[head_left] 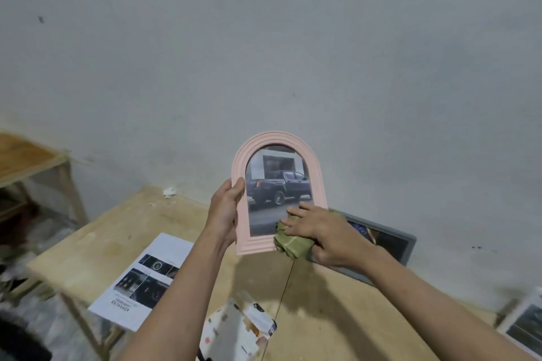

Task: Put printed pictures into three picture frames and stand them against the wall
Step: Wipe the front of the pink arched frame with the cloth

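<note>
A pink arched picture frame (277, 141) with a printed picture of a dark pickup truck (278, 187) inside is held upright above the wooden table (111, 231). My left hand (227, 208) grips the frame's left edge. My right hand (319, 230) presses a folded green cloth (290, 245) against the lower right of the frame's glass. A grey frame (407, 243) with a dark picture leans against the wall behind my right hand. A white frame (522, 322) with a picture lies at the table's right edge.
A printed sheet (140, 275) with dark photos lies on the table at the left. Torn patterned packaging (237, 328) sits near the front edge. Another wooden table (26, 155) stands at the far left. The grey wall (264, 38) fills the background.
</note>
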A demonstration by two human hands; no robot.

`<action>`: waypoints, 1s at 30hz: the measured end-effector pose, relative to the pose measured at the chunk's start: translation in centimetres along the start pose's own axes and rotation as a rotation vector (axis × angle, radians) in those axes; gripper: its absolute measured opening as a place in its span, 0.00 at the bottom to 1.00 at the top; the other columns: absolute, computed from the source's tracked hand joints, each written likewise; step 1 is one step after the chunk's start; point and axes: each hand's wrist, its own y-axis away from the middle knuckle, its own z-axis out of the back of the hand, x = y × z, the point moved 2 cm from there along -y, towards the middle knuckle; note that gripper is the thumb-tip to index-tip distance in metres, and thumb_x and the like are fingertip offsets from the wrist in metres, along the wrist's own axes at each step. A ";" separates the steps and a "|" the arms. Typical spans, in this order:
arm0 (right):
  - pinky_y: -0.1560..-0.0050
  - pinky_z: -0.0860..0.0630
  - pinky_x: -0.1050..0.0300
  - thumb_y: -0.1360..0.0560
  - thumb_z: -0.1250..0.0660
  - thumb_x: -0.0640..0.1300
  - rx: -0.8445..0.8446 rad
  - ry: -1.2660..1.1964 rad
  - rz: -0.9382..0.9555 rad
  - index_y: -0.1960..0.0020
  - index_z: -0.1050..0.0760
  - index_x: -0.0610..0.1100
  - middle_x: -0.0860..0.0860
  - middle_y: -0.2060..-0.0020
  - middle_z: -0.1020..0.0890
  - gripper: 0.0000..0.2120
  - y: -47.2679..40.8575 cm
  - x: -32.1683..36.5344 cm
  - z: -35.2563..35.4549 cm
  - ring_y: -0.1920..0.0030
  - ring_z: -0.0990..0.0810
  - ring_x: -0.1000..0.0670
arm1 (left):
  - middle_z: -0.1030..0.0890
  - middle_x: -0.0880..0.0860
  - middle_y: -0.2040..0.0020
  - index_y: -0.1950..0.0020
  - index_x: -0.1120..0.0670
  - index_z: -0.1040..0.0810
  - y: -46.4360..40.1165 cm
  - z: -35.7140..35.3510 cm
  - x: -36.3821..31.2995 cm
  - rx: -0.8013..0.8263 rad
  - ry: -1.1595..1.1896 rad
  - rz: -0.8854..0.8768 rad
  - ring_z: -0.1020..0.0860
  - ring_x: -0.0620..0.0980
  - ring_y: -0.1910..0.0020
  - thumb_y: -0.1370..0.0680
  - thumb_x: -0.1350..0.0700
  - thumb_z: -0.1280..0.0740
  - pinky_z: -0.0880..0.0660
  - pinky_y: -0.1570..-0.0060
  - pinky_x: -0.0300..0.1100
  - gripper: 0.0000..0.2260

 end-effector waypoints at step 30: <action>0.45 0.24 0.62 0.32 0.38 0.25 -0.858 -0.676 -0.402 0.44 0.20 0.46 0.59 0.51 0.16 0.24 3.7 -4.7 16.0 0.48 0.19 0.59 | 0.15 0.63 0.53 0.52 0.57 0.18 5.3 -13.3 1.1 0.085 -0.153 -0.222 0.18 0.61 0.55 0.20 0.54 0.34 0.22 0.47 0.59 0.08</action>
